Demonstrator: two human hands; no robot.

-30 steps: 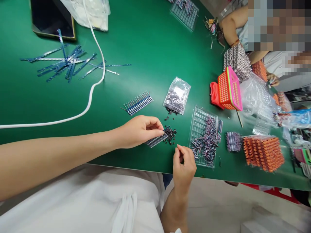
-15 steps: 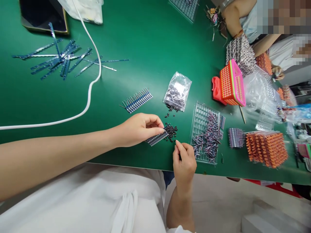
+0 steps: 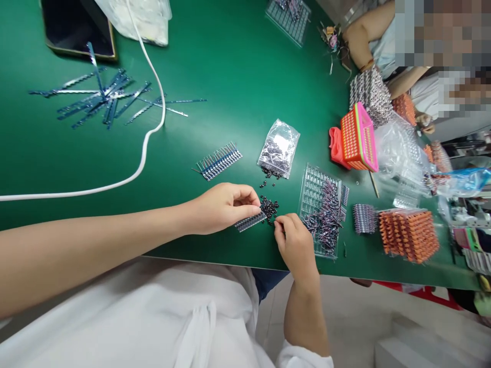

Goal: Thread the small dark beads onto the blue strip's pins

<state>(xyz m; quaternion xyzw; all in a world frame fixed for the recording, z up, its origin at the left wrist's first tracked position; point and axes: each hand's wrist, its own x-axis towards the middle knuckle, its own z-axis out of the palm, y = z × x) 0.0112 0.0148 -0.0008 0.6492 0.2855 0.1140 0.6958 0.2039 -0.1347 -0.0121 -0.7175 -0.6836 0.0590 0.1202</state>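
Head view: a row of blue-and-silver pronged pieces [image 3: 218, 161] looks done. The left hand [image 3: 224, 208] curls its fingers over a dark gridded strip [image 3: 250, 222]; clamped or not, I cannot tell. Beside it, many small black beads [image 3: 270, 207] lie loose, apparently unused. The right hand [image 3: 297, 243] bunches its fingers at the pile's edge, grip unclear. Glossy green tabletop [image 3: 215, 66], pale floor [image 3: 345, 317]; a co-worker's arm [image 3: 360, 42], far right.

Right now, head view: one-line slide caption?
Left hand at a ridged strip, right hand beside small dark pieces, near a clear tray of thin parts.
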